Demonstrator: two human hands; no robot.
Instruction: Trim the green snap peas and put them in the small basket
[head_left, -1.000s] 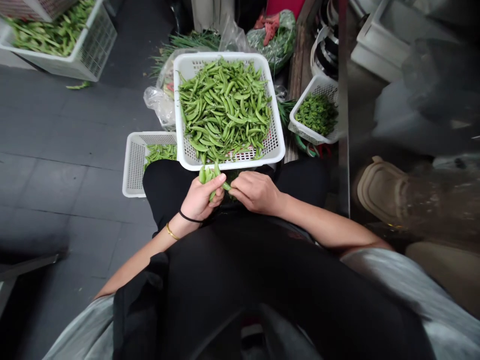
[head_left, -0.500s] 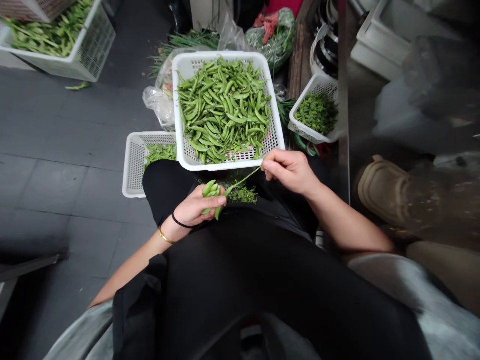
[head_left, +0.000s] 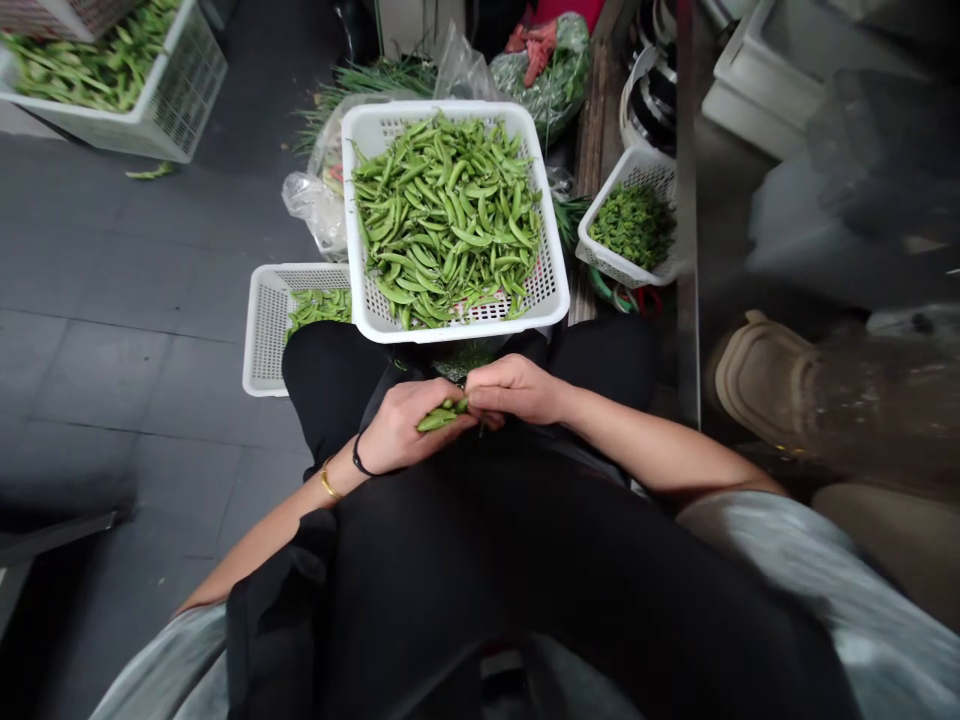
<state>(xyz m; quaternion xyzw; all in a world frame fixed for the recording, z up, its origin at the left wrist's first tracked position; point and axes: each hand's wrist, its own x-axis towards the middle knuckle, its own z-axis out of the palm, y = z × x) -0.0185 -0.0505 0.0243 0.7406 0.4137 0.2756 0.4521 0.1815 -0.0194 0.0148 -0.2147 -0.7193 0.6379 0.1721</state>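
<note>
My left hand (head_left: 401, 425) is closed around a few green snap peas (head_left: 441, 416), whose ends show between thumb and fingers. Against it, my right hand (head_left: 517, 390) pinches at the end of a pea pod; its fingertips are partly hidden. Just beyond both hands, a white plastic basket (head_left: 457, 333) rests by my knees, heaped with snap peas (head_left: 450, 215). Partly behind my left knee stands a smaller white basket (head_left: 264, 335) with more pods (head_left: 322, 306) in it.
At the right, a small white basket (head_left: 615, 262) holds leafy greens (head_left: 634, 225). Upper left stands a crate (head_left: 176, 115) of green pods. Plastic bags (head_left: 319, 215) and long green stalks (head_left: 390, 80) lie behind the big basket. A metal edge (head_left: 687, 250) runs along my right.
My right hand has come down and left from the basket's front corner to meet my left hand. The thin green string stretched between the hands no longer shows.
</note>
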